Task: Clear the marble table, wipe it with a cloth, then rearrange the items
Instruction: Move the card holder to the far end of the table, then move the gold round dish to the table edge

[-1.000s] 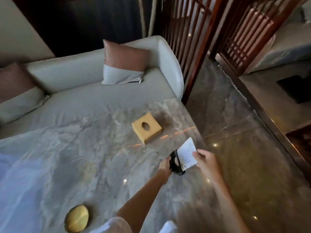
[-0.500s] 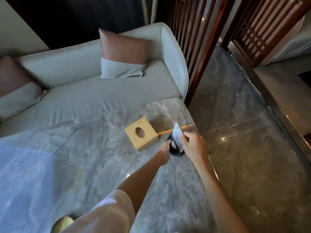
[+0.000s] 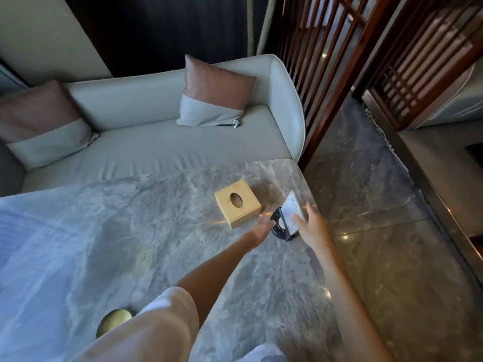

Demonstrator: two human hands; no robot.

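A black card stand (image 3: 280,229) with a white printed card (image 3: 293,208) in it rests on the grey marble table (image 3: 130,231), near the table's right edge. My left hand (image 3: 261,229) grips the stand's black base from the left. My right hand (image 3: 312,227) holds the card from the right, thumb on its face. Just to the left of the stand sits a square wooden tissue box (image 3: 237,205) with an oval hole on top. A round gold dish (image 3: 115,320) lies at the table's near edge, partly hidden by my left sleeve.
A pale sofa (image 3: 156,150) runs along the table's far side, with two pink-and-grey cushions (image 3: 214,92) on it. A dark wooden lattice screen (image 3: 326,61) stands at the right, beyond the table's corner. Polished stone floor (image 3: 379,205) lies to the right of the table.
Both hands carried the card stand away from me and set it down on the table beside the tissue box. The card now faces right and up.
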